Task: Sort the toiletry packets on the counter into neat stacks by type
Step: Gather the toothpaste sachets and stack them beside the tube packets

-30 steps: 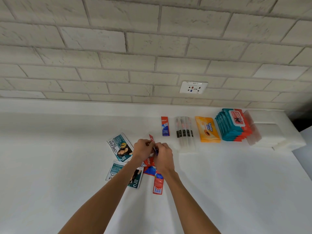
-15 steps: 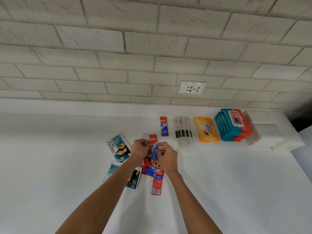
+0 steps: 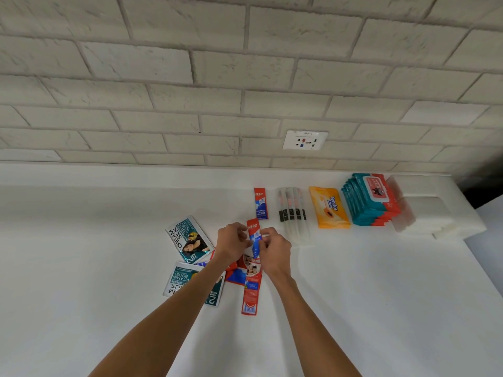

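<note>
Two glossy teal shampoo sachets [image 3: 189, 239] lie flat and askew on the left of the white surface [image 3: 95, 268]. Just right of them, the left hand [image 3: 232, 244] and right hand [image 3: 275, 253] both pinch a narrow red-and-blue toothpaste sachet [image 3: 253, 235] over a loose pile of red packets [image 3: 250, 295]. Its long axis runs toward the wall, red logo end farthest. Beyond it a matching toothpaste strip [image 3: 260, 204] lies flat, pointing the same way. Further right sit clear-wrapped slim packets [image 3: 292, 213], an orange wipes pack [image 3: 329, 208] and stacked teal wipes packs [image 3: 367, 200].
</note>
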`<action>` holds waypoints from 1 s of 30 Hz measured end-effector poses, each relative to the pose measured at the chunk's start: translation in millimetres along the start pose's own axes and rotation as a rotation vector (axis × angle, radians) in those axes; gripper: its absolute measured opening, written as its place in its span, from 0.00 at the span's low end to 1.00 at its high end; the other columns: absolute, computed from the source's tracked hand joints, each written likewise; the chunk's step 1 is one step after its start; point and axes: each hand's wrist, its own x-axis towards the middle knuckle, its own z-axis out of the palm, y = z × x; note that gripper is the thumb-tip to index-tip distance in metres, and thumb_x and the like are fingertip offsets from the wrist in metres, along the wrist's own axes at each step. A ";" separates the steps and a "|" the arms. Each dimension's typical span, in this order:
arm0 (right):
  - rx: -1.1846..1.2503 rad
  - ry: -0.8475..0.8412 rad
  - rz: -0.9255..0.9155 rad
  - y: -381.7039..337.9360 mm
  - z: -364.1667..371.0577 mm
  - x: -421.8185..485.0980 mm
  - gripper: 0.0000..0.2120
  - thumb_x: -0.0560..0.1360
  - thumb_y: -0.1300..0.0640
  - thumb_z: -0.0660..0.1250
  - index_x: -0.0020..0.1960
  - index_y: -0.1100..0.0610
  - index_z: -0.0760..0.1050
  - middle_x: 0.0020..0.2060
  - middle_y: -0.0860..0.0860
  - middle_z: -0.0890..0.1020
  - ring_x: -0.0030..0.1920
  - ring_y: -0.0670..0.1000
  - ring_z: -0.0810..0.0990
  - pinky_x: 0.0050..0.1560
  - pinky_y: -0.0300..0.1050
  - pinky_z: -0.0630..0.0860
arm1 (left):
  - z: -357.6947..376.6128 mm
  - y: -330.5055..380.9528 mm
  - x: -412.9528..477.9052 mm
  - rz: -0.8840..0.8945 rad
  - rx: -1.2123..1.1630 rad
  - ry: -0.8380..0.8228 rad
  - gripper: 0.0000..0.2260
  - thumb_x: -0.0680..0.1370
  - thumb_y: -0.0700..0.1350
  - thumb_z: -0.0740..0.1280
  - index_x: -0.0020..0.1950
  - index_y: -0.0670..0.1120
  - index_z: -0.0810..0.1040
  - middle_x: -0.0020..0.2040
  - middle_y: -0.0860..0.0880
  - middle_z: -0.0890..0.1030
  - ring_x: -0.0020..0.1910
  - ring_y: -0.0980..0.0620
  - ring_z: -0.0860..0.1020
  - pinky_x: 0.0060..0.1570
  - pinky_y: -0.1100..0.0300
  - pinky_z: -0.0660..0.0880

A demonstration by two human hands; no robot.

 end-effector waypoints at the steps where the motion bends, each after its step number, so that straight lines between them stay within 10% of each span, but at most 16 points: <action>1: -0.024 0.004 -0.011 0.2 0.5 0.2 0.16 0.80 0.54 0.72 0.67 0.51 0.77 0.60 0.53 0.83 0.54 0.52 0.85 0.50 0.47 0.86 | 0.9 -0.1 -0.2 0.035 0.040 -0.010 0.20 0.73 0.44 0.78 0.64 0.44 0.80 0.51 0.49 0.84 0.48 0.53 0.82 0.52 0.62 0.80; 12: -0.265 -0.049 -0.078 5.8 -3.0 -5.1 0.22 0.82 0.52 0.69 0.74 0.54 0.72 0.69 0.53 0.74 0.66 0.53 0.77 0.66 0.46 0.78 | 3.9 -4.1 -7.4 0.345 0.476 -0.119 0.25 0.78 0.54 0.71 0.75 0.51 0.72 0.74 0.52 0.71 0.73 0.49 0.66 0.70 0.52 0.70; 30: -0.114 -0.010 -0.193 -11.1 -3.4 -26.5 0.13 0.83 0.54 0.68 0.67 0.52 0.78 0.64 0.51 0.80 0.64 0.51 0.78 0.62 0.44 0.79 | -63.7 -49.1 -23.1 0.363 0.179 0.151 0.09 0.81 0.37 0.68 0.58 0.46 0.84 0.52 0.51 0.86 0.47 0.57 0.82 0.50 0.60 0.81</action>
